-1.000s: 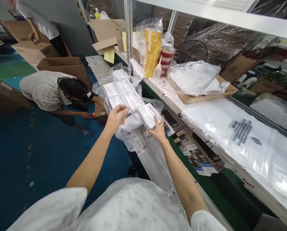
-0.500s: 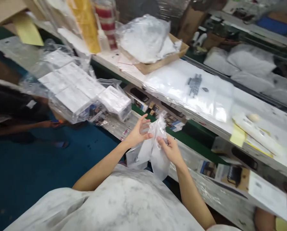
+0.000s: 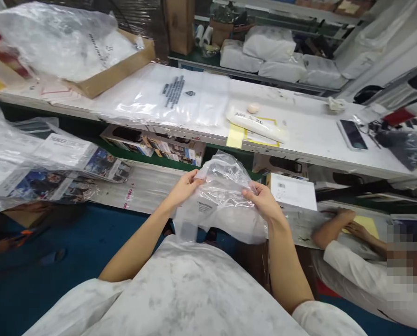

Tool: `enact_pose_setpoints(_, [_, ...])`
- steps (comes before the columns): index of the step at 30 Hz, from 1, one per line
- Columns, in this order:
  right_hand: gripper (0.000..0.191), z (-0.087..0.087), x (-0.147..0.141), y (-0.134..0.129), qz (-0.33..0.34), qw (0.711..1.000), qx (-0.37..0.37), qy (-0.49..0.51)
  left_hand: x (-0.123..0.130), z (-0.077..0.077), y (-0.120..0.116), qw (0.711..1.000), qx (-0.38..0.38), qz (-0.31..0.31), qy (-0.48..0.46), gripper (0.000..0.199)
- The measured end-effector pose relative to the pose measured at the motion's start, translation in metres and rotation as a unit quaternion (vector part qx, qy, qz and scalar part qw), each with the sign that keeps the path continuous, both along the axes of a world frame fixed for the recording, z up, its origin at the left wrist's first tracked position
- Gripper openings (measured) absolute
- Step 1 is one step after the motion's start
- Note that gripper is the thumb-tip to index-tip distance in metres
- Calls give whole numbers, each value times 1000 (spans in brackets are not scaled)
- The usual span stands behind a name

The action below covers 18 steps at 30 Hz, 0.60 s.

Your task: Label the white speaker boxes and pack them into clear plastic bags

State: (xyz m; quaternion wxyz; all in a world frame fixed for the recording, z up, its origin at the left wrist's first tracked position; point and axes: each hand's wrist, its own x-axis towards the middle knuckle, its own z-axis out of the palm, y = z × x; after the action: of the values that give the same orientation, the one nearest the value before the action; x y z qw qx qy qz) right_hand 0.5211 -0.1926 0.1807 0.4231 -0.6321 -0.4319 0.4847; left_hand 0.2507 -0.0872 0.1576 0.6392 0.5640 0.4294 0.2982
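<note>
A clear plastic bag (image 3: 225, 196) with small dark print is spread between my two hands, in front of my body. My left hand (image 3: 187, 185) pinches its left edge near the top. On the other side my right hand (image 3: 263, 199) grips the bag's right edge, thumb over the film. The bag hangs wide and crinkled, its lower part above my shirt. Behind it, a stack of flat printed plastic bags (image 3: 201, 98) lies on the white shelf (image 3: 295, 112).
Wrapped boxes (image 3: 64, 151) stand at the left, and a white box (image 3: 293, 191) is right of my hands. A phone (image 3: 352, 134) and a white tube (image 3: 255, 125) lie on the shelf. Another person's arms (image 3: 337, 228) reach in at the right.
The view has swung to the right. The bag, bunched before, is now spread wide. My left hand, open earlier, has taken hold of its edge, and my hands are farther apart.
</note>
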Motion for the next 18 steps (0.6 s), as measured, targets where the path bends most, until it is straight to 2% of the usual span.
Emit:
enact_pose_setpoints(4, [44, -6, 56, -18, 37, 998, -5, 41, 35, 2, -11, 1000, 12, -21, -9, 42])
enact_pose_setpoints(7, [48, -4, 82, -22, 4, 998, 0, 58, 45, 6, -16, 998, -22, -34, -53, 43])
enact_pose_setpoints(11, [48, 4, 89, -19, -33, 999, 34, -7, 60, 9, -24, 987, -89, 65, -114, 48])
enact_pose_setpoints(15, [51, 11, 86, -14, -70, 981, 136, -117, 73, 5, -35, 972, -116, 143, -144, 58])
enact_pose_setpoints(18, [48, 15, 88, -12, -151, 968, 182, -85, 73, -2, -40, 965, -123, 167, -158, 61])
